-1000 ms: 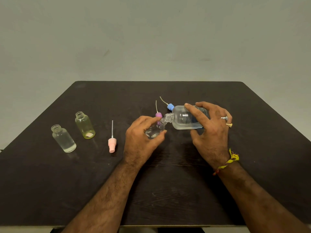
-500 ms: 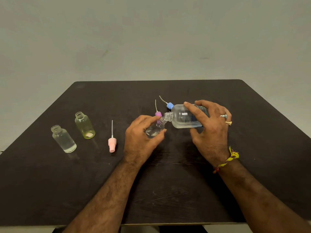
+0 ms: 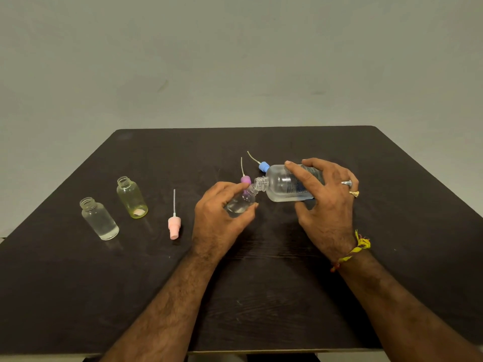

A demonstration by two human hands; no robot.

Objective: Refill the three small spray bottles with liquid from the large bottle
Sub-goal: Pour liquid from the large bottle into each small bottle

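My right hand point(image 3: 329, 205) grips the large clear bottle point(image 3: 281, 184), tipped on its side with its open neck pointing left. My left hand point(image 3: 219, 218) holds a small clear spray bottle point(image 3: 241, 202), tilted so that its mouth meets the large bottle's neck. Two more small bottles stand uncapped at the left: a clear one point(image 3: 99, 219) with a little liquid and a yellowish one point(image 3: 132, 197). Three spray tops with dip tubes lie on the table: a pink one point(image 3: 174, 227), a purple one point(image 3: 245, 179) and a blue one point(image 3: 264, 166).
Everything sits on a dark wooden table point(image 3: 261, 296) against a plain grey wall. The purple and blue spray tops lie just behind the two held bottles.
Both hands and the two bottles stay almost where they were, mouth to neck. The view has shifted slightly.
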